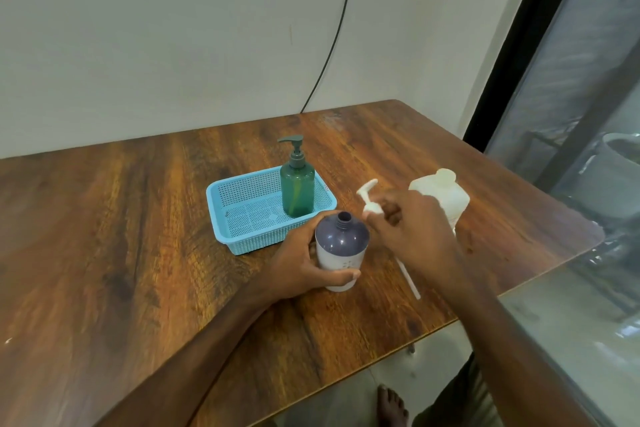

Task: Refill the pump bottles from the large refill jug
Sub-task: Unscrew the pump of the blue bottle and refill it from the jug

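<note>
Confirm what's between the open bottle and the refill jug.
Head view: the right hand, gripping the removed white pump, lies between bottle and jug.

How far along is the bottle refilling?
Done: the white pump is off the purple-topped bottle, whose neck stands open. In hand: the left hand grips that bottle; the right hand holds the pump beside it. Still to do: pouring from the refill jug, which looks capped, and the green bottle in the blue basket, pump on.

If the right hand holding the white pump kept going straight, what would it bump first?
Probably the green pump bottle standing in the blue basket, beyond the right hand and its white pump. Depth is unclear, so it might pass beside it.
</note>
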Tool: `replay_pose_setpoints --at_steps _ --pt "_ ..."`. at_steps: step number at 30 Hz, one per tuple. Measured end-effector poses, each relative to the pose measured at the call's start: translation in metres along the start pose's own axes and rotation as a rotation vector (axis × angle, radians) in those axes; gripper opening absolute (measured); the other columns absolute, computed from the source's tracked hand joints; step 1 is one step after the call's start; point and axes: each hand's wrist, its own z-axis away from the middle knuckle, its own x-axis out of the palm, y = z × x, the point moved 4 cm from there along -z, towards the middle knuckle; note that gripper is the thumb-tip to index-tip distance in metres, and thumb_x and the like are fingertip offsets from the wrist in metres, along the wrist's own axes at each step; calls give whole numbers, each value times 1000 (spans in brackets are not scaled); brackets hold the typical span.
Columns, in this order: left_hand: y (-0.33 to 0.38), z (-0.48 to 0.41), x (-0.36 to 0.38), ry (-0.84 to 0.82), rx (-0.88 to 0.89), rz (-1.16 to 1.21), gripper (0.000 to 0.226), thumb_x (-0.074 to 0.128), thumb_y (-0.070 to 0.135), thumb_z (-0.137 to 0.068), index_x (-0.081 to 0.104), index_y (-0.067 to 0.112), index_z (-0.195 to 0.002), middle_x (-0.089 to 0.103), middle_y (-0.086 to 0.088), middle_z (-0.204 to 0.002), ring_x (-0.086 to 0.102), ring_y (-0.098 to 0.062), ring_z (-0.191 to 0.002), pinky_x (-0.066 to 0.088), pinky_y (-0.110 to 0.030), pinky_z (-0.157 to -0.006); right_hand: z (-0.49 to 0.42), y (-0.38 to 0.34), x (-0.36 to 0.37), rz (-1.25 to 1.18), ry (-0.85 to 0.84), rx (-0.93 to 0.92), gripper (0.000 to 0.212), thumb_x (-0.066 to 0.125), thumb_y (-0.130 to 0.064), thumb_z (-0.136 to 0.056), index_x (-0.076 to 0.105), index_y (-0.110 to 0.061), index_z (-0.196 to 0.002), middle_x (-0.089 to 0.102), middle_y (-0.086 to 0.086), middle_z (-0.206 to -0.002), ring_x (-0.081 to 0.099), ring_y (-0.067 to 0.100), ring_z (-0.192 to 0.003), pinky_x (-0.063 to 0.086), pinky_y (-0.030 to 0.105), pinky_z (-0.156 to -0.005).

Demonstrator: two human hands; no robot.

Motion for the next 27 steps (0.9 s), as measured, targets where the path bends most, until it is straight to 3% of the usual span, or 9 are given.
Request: replay_pose_setpoints --at_steps 4,8,11,19,21,24,27 --pt "0 0 0 -3 -6 17 77 95 2 -71 58 12 -138 73 2 -125 71 -14 -116 56 -23 -93 6 25 36 84 -84 76 28 65 -23 -97 68 -22 -125 74 -4 -113 68 11 -89 61 33 -79" --pt "-1 1 0 3 -9 24 78 95 1 -71 57 13 -138 73 4 -126 70 -13 -118 55 -22 -94 10 37 55 131 -117 120 25 65 -25 -95 69 -20 -118 73 -2 -106 68 15 -87 62 39 -75" --pt "2 1 2 -6 -6 20 77 94 0 -71 58 15 -138 73 10 -127 69 -11 -118 54 -20 -94 12 40 58 140 -90 122 17 66 -28 -94 70 -20 -107 71 -2 -97 66 14 -82 61 38 -71" --pt "3 2 2 12 5 -8 76 95 5 -72 59 18 -137 72 7 -127 69 -13 -119 56 -25 -97 24 44 52 87 -54 138 21 65 -36 -95 67 -23 -112 70 -8 -100 63 9 -83 60 33 -73" --pt "2 2 3 13 -4 -8 78 96 6 -71 58 20 -137 72 9 -127 69 -11 -119 56 -23 -96 31 42 40 27 29 149 21 68 -36 -95 69 -25 -113 71 -11 -103 63 6 -85 56 25 -73" --pt "2 4 4 14 -26 -2 80 96 6 -69 57 25 -137 72 16 -126 69 -5 -117 55 -17 -92 50 41 12 -151 310 82 11 75 -27 -91 73 -31 -101 70 -19 -95 65 0 -82 57 22 -70" --pt "2 5 6 15 -33 -10 77 96 6 -69 58 29 -132 73 21 -123 70 -2 -115 54 -15 -90 65 52 -11 -248 529 60 17 81 -21 -86 69 -30 -94 66 -21 -92 68 0 -82 57 19 -64"
